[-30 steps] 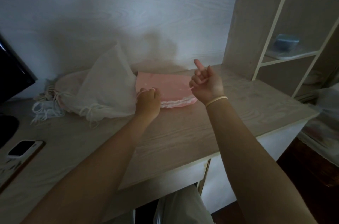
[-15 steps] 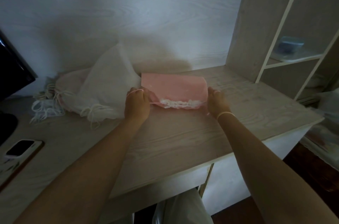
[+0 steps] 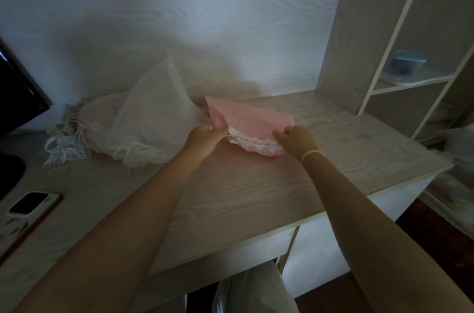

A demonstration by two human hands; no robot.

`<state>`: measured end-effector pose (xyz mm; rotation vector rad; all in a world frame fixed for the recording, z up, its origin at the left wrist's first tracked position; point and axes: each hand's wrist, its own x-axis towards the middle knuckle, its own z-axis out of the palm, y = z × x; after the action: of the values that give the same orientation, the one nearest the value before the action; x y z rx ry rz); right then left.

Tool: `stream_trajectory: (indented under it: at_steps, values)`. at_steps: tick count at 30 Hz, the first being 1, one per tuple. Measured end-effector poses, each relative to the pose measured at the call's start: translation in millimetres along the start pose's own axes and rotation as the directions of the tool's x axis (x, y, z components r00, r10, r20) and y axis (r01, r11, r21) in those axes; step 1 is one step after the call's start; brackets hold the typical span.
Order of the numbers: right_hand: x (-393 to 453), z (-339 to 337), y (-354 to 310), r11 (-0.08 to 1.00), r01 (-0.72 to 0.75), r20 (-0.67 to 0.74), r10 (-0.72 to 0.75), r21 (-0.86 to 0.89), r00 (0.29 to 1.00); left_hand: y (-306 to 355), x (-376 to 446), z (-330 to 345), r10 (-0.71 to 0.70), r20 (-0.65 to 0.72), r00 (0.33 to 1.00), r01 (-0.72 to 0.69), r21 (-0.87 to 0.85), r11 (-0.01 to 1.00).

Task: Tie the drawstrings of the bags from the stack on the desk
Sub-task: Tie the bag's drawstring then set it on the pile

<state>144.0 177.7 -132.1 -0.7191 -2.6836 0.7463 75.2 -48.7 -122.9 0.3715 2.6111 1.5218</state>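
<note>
1. Head view, centre: the pink bag (image 3: 246, 117) lies on the desk (image 3: 256, 194) near the back wall, its gathered white-frilled mouth turned toward the person.
2. Left hand (image 3: 202, 137) has its fingers curled and pinching the left end of that gathered mouth; right hand (image 3: 295, 139) is curled on the right end. The two hands sit apart, the frilled edge bunched between them.
3. The drawstrings themselves are too small to make out inside the fists.
4. Left of the pink bag, touching it, a white bag (image 3: 151, 117) stands up in a peak, with a heap of more bags (image 3: 84, 130) behind it, loose cords spilling onto the desk.
5. Far left: a dark monitor (image 3: 18, 97), and a phone (image 3: 28, 203) lying flat near the desk's front edge.
6. Right: a shelf unit (image 3: 384, 43) holding a blue container (image 3: 407, 65).
</note>
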Motion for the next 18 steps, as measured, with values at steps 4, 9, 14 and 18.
stream_trajectory:
  at_steps: [4,9,14,18]
  values:
    - [-0.8,-4.2,-0.5,0.952,-0.058,0.018,0.055,0.301,0.998,-9.3,-2.5,0.7,0.012,0.016,1.0,-0.011,-0.025,1.0]
    - [-3.8,0.9,-6.3,0.98,-0.071,-0.133,0.097,0.187,0.986,-14.4,-4.9,4.5,0.051,-0.124,0.991,-0.029,0.175,0.984]
    - [-8.1,2.1,11.3,0.981,-0.171,-0.187,0.185,0.087,0.965,-25.9,-3.9,-11.2,0.058,-0.25,0.966,0.032,0.342,0.939]
    - [-6.1,-4.2,5.9,0.994,-0.09,-0.185,0.101,0.069,0.978,-22.6,-7.5,-15.3,0.117,-0.25,0.961,-0.01,0.391,0.92]
